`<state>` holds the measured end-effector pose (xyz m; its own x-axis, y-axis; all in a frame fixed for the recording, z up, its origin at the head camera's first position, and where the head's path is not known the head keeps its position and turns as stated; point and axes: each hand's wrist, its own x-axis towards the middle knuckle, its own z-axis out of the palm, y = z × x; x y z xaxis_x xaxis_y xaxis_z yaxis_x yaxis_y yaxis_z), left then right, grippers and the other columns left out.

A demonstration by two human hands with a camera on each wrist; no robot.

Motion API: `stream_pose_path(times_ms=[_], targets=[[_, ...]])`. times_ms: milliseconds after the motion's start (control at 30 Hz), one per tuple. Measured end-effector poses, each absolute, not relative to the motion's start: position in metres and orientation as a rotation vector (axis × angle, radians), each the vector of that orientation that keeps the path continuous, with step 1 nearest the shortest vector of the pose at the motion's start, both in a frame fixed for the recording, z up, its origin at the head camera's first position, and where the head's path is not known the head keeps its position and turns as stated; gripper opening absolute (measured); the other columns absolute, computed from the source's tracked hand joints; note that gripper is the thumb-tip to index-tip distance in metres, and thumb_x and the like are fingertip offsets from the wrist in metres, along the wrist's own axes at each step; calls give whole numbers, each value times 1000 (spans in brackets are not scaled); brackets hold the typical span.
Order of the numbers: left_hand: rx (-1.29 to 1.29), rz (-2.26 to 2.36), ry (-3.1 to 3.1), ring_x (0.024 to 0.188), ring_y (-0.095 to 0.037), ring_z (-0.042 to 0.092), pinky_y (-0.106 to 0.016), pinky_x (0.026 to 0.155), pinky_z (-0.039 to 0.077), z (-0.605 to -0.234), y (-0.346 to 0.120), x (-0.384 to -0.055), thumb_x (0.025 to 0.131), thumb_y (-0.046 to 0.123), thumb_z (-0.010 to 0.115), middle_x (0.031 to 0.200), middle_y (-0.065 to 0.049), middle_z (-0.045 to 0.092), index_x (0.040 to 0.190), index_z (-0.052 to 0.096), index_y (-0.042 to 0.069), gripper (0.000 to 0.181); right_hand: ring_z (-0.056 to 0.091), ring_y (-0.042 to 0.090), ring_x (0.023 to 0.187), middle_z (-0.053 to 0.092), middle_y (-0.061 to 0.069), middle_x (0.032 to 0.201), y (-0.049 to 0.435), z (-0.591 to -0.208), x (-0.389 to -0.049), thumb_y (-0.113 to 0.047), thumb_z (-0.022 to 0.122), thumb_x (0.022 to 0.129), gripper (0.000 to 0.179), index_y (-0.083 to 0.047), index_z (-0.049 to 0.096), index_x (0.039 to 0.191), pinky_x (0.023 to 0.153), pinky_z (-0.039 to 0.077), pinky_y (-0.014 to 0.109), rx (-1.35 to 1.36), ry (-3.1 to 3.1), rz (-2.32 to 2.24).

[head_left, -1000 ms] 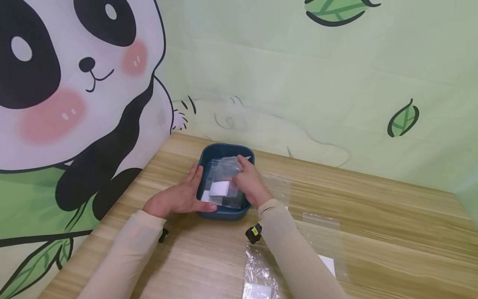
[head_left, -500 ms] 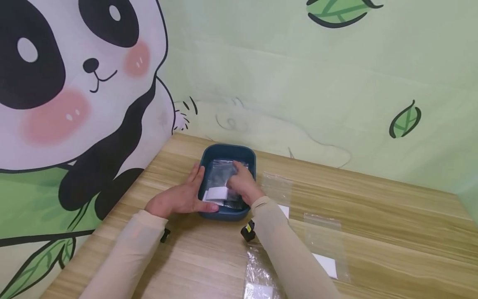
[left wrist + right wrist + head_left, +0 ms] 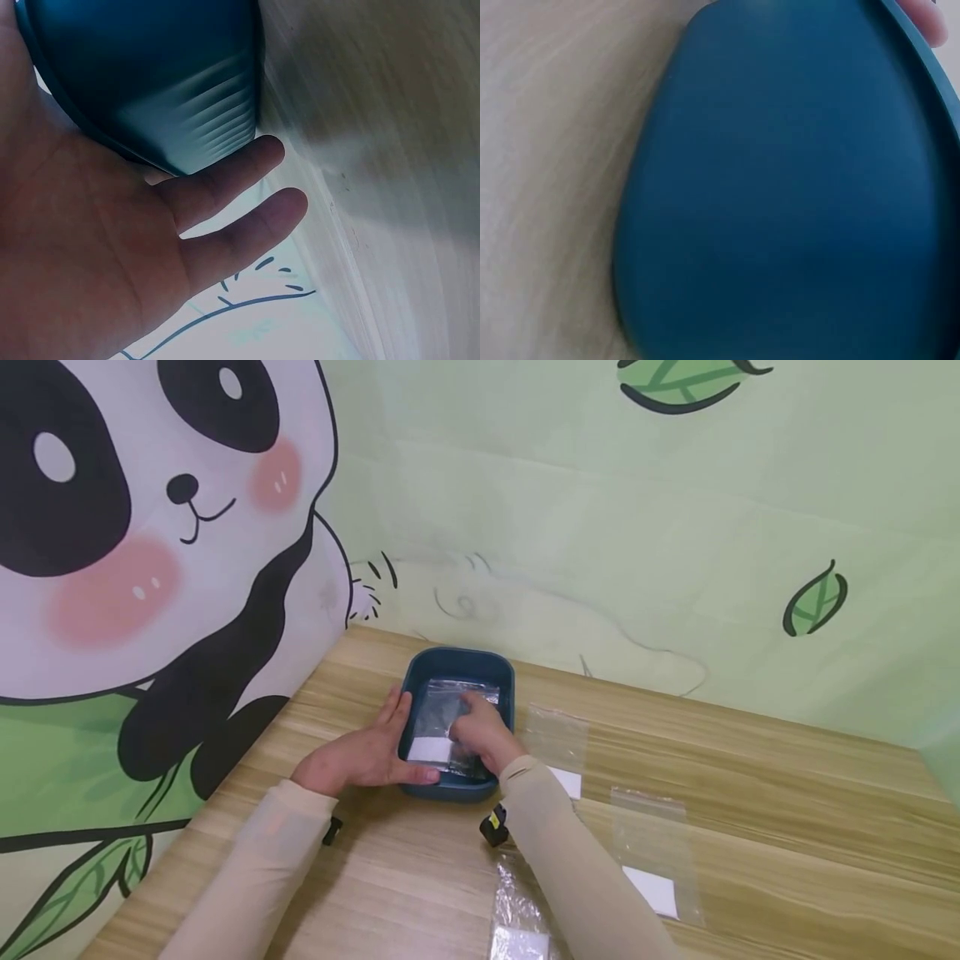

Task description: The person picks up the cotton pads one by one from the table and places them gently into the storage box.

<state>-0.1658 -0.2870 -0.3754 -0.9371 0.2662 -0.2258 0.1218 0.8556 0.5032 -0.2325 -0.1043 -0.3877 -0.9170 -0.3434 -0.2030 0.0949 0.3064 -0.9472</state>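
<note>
We see a light wooden table (image 3: 787,793) set into a corner, a panda mural wall (image 3: 135,527) on its left edge, pale green leaf-printed wall (image 3: 637,510) behind.

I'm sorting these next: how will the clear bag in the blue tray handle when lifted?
The clear bag looks thin and crinkled, so probably floppy and light. Its glossy film may be slippery. The right hand rests on it inside the tray.

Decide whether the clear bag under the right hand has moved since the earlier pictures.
Yes. The bag has sunk from above the blue tray's far rim to lie flat inside, under the right hand.
</note>
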Motion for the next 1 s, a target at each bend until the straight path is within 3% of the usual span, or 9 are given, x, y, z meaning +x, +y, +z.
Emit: stream_pose_path(times_ms=[133,333,467,567,733,900,1000], targets=[[295,714,2744,141,-48,34,-50,110,38,-376,-287,-166,80,74,68,163,-26,-18,158,-8,-5,134,56,32,100,48,23,145,-105,-388,-232,15,52,73,81,2,41,151,51,43,26,-243,2248,-1608],[306,710,2755,140,-47,35,-49,110,38,-376,-287,-165,80,75,68,163,-27,-17,158,-7,-6,135,46,15,59,54,22,130,-105,-389,-232,13,52,75,74,0,47,148,46,38,23,-208,2243,-1597],[307,706,2760,140,-47,35,-49,109,38,-377,-287,-165,80,75,68,163,-27,-16,158,-6,-6,135,41,10,51,55,22,128,-105,-389,-232,12,53,77,72,-1,48,148,46,38,23,-186,2238,-1599],[311,705,2759,140,-47,35,-49,110,38,-377,-288,-166,80,74,68,163,-27,-17,157,-6,-7,135,44,13,58,55,22,131,-105,-388,-230,11,54,78,70,1,49,147,48,39,24,-209,2274,-1585],[309,702,2757,141,-47,34,-50,110,37,-379,-288,-167,80,75,67,163,-27,-17,158,-7,-6,135,55,27,86,56,22,136,-104,-385,-226,7,55,79,65,4,50,144,59,42,28,-291,2385,-1515],[312,707,2756,142,-47,32,-50,111,36,-379,-288,-167,80,74,68,163,-27,-17,158,-6,-6,134,55,35,109,54,22,140,-103,-379,-223,2,56,82,63,5,49,144,86,48,38,-320,2433,-1438],[320,711,2758,143,-47,29,-50,112,34,-377,-288,-166,80,74,68,163,-28,-16,157,-6,-7,134,51,34,123,50,23,145,-102,-374,-220,-1,58,84,63,5,47,146,104,43,44,-324,2446,-1392]])
